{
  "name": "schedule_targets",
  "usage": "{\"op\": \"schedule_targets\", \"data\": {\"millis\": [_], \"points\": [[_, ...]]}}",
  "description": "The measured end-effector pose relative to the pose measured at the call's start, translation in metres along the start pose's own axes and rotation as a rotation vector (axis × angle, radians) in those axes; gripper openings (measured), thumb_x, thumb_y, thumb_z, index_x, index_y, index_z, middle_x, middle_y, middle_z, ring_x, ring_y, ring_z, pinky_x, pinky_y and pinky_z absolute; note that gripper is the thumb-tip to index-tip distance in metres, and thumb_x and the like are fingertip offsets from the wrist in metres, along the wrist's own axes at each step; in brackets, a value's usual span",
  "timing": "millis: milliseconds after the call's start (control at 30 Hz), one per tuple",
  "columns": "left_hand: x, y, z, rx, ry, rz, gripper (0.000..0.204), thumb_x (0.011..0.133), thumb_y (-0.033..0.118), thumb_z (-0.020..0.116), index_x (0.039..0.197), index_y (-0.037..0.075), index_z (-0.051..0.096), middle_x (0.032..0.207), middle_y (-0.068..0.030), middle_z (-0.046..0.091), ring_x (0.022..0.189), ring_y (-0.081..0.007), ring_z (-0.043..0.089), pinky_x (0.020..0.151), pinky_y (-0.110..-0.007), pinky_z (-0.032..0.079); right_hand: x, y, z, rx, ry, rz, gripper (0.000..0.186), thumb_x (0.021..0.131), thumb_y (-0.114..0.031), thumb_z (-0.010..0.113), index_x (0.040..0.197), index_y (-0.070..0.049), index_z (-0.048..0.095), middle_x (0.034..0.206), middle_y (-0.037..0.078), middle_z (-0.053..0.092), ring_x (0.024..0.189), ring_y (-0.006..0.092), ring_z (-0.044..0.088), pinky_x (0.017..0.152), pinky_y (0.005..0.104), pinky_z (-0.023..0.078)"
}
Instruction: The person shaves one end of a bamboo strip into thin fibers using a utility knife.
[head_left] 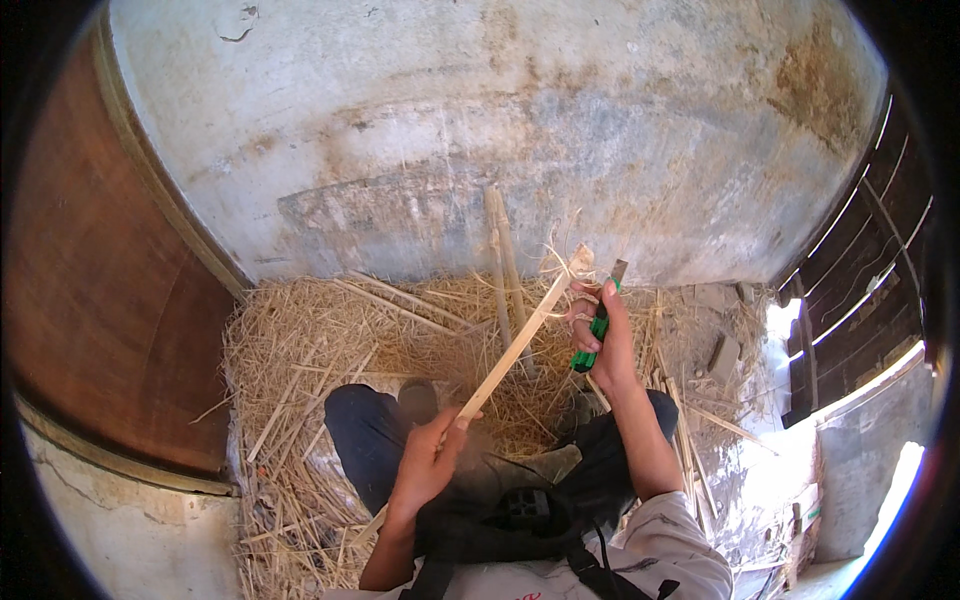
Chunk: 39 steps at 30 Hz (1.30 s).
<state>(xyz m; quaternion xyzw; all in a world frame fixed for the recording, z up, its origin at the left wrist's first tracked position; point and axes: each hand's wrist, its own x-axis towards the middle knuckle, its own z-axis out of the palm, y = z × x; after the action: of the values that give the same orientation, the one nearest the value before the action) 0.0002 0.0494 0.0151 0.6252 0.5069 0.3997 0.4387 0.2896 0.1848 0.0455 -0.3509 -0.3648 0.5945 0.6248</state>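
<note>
stained, pale plaster wall [600,150] ahead; under it, a wide litter of straw-coloured shavings [275,320]. long, flat, pale wooden strip [510,360] slants up and rightward from the left hand [432,448], clamped round its lower part. right hand [612,345], nearer the strip's frayed far end, grips a green-and-black-handled knife [599,328], grey blade pointing up; whether it touches the strip, i cannot tell.
</note>
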Motion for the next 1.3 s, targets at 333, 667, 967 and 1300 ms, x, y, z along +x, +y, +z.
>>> {"op": "schedule_targets", "data": {"millis": [333,667,967,1300], "points": [[-0.001,0.005,0.000,0.014,0.017,-0.022,0.029,0.119,0.018,0.053,0.135,0.003,0.073,0.072,0.0037,0.050,0.063,-0.0060,0.044,0.058,-0.028,0.037,-0.001,0.001,0.003,-0.076,0.007,0.134,0.039,0.107,-0.024,0.076,0.138,-0.001,0.067,0.102,0.005,0.073,0.057,0.0033,0.039,0.051,0.0224,0.032],[-0.003,0.003,-0.014,0.003,0.067,-0.067,0.030,0.120,0.023,0.053,0.128,0.004,0.074,0.069,0.0001,0.051,0.059,-0.0085,0.047,0.056,-0.030,0.039,0.015,0.002,-0.023,-0.108,0.132,-0.007,0.027,0.104,-0.013,0.079,0.128,-0.001,0.074,0.091,0.003,0.074,0.055,0.0021,0.040,0.049,0.0224,0.030],[-0.014,0.003,-0.034,-0.451,-0.032,-0.263,0.040,0.122,0.038,0.050,0.114,0.004,0.070,0.071,0.0061,0.045,0.057,-0.0026,0.037,0.050,-0.022,0.031,0.030,-0.025,-0.052,-0.652,0.271,-0.430,0.024,0.102,-0.017,0.081,0.119,0.000,0.085,0.097,0.009,0.084,0.095,0.0153,0.075,0.093,0.0334,0.056],[-0.020,-0.019,-0.059,-0.287,-0.161,-0.279,0.041,0.120,0.038,0.055,0.108,0.004,0.074,0.069,0.0058,0.048,0.058,-0.0035,0.041,0.052,-0.024,0.033,0.028,-0.046,-0.064,-0.990,0.242,-0.401,0.037,0.098,-0.017,0.084,0.132,-0.005,0.082,0.120,0.013,0.084,0.108,0.0184,0.076,0.097,0.0344,0.056]]}}
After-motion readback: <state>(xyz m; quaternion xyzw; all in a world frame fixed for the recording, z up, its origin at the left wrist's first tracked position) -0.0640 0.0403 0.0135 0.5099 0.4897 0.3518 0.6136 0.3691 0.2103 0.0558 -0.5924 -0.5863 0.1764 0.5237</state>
